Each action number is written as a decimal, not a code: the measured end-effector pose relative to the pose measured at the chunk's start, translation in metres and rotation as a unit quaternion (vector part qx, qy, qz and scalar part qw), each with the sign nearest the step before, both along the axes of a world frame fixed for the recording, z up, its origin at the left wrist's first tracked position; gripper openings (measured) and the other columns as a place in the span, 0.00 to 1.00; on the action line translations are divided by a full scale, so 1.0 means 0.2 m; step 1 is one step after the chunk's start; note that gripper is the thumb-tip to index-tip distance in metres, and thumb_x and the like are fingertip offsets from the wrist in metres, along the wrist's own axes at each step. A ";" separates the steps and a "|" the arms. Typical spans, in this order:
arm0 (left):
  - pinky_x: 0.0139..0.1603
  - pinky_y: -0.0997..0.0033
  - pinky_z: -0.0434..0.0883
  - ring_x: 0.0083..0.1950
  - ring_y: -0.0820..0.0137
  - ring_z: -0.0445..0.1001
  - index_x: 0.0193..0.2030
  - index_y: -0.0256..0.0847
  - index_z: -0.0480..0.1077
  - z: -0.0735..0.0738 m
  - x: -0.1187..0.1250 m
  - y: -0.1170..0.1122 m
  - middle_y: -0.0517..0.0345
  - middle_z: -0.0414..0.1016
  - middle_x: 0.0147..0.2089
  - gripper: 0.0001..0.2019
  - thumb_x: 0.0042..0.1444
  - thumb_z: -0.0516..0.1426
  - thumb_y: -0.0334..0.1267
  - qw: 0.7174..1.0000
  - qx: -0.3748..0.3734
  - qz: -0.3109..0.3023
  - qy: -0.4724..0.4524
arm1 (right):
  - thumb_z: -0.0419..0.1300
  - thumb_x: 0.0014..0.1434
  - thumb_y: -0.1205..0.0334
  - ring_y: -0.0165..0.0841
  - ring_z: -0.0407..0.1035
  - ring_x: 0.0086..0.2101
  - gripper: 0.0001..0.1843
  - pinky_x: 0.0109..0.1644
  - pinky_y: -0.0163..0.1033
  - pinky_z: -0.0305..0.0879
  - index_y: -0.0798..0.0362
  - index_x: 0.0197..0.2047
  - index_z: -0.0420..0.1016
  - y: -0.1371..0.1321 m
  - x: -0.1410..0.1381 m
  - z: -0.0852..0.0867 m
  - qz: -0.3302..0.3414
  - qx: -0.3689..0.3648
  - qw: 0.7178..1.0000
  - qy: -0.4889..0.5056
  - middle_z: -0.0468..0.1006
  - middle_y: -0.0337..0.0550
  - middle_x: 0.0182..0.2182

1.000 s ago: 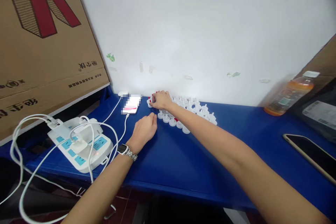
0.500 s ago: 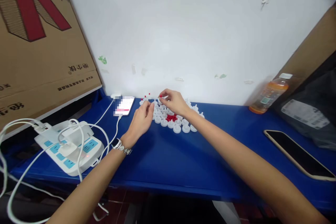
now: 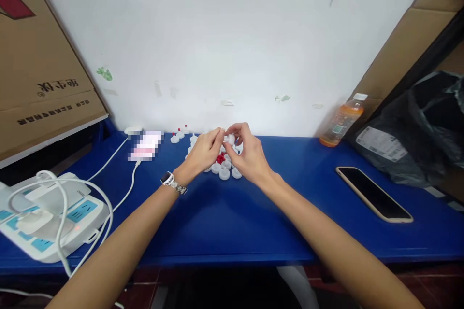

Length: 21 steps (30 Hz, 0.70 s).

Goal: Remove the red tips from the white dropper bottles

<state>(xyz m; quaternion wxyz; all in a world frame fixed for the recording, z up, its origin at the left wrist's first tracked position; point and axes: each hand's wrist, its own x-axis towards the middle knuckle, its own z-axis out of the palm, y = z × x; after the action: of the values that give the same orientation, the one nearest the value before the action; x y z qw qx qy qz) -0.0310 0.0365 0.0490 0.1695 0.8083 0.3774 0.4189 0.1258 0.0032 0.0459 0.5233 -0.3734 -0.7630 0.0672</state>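
Note:
My left hand (image 3: 203, 153) and my right hand (image 3: 246, 154) meet above a cluster of small white plastic caps (image 3: 224, 170) and a few tiny red pieces (image 3: 220, 158) on the blue table (image 3: 253, 222). Both hands pinch one small white cap (image 3: 229, 139) between their fingertips, just above the pile. A watch (image 3: 170, 181) sits on my left wrist. A few separate white caps with red tips (image 3: 178, 135) stand by the wall, left of the pile.
A white power strip (image 3: 47, 217) with plugs and white cables lies at the left edge. A charging phone (image 3: 145, 146) rests near the wall. A dark phone (image 3: 373, 193), an orange drink bottle (image 3: 340, 120), a black bag (image 3: 416, 130) and cardboard boxes (image 3: 43, 77) flank the table.
My right hand left the caps at the wall and my left hand rose from the table; both came together above the pile, pinching one white cap. The camera swung right.

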 end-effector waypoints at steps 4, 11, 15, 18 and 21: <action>0.26 0.70 0.55 0.23 0.73 0.50 0.27 0.45 0.51 0.02 -0.04 0.03 0.67 0.48 0.22 0.19 0.70 0.44 0.47 0.969 -0.175 0.014 -0.174 | 0.52 0.62 0.70 0.40 0.72 0.45 0.14 0.51 0.46 0.68 0.50 0.51 0.68 0.04 0.05 0.01 -0.042 0.071 0.996 -0.028 0.76 0.50 0.46; 0.46 0.63 0.67 0.39 0.64 0.67 0.33 0.41 0.70 -0.05 -0.16 0.12 0.56 0.69 0.33 0.18 0.68 0.48 0.49 0.997 -0.047 0.039 0.045 | 0.60 0.59 0.62 0.36 0.73 0.38 0.06 0.48 0.44 0.69 0.49 0.41 0.75 0.09 0.15 -0.04 -0.068 -0.061 0.995 0.028 0.80 0.40 0.37; 0.56 0.55 0.65 0.47 0.58 0.67 0.44 0.45 0.80 -0.10 -0.14 0.12 0.51 0.70 0.40 0.20 0.69 0.49 0.50 0.984 -0.011 0.054 0.170 | 0.62 0.57 0.61 0.38 0.73 0.45 0.06 0.52 0.45 0.67 0.49 0.39 0.79 0.05 0.12 -0.05 -0.028 -0.087 0.996 0.012 0.79 0.42 0.42; 0.55 0.54 0.66 0.46 0.58 0.67 0.48 0.46 0.81 -0.09 -0.17 0.12 0.50 0.69 0.39 0.22 0.70 0.47 0.51 0.983 -0.003 0.059 0.172 | 0.64 0.57 0.58 0.35 0.70 0.38 0.06 0.42 0.41 0.67 0.49 0.36 0.80 0.02 0.13 -0.04 -0.037 -0.110 0.993 0.007 0.75 0.42 0.36; 0.55 0.55 0.66 0.47 0.58 0.69 0.49 0.45 0.81 -0.08 -0.23 0.11 0.51 0.71 0.39 0.22 0.71 0.47 0.50 0.986 -0.005 0.062 0.153 | 0.63 0.57 0.59 0.31 0.65 0.28 0.05 0.34 0.38 0.62 0.50 0.35 0.79 -0.01 0.14 -0.04 0.030 -0.186 0.982 -0.021 0.72 0.36 0.25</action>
<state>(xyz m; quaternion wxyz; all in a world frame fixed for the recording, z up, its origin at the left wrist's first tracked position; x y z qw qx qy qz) -0.0768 0.0586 0.0337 0.0877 0.8372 0.4500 0.2983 0.1547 0.0004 0.0377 0.4260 -0.4423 -0.7592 0.2158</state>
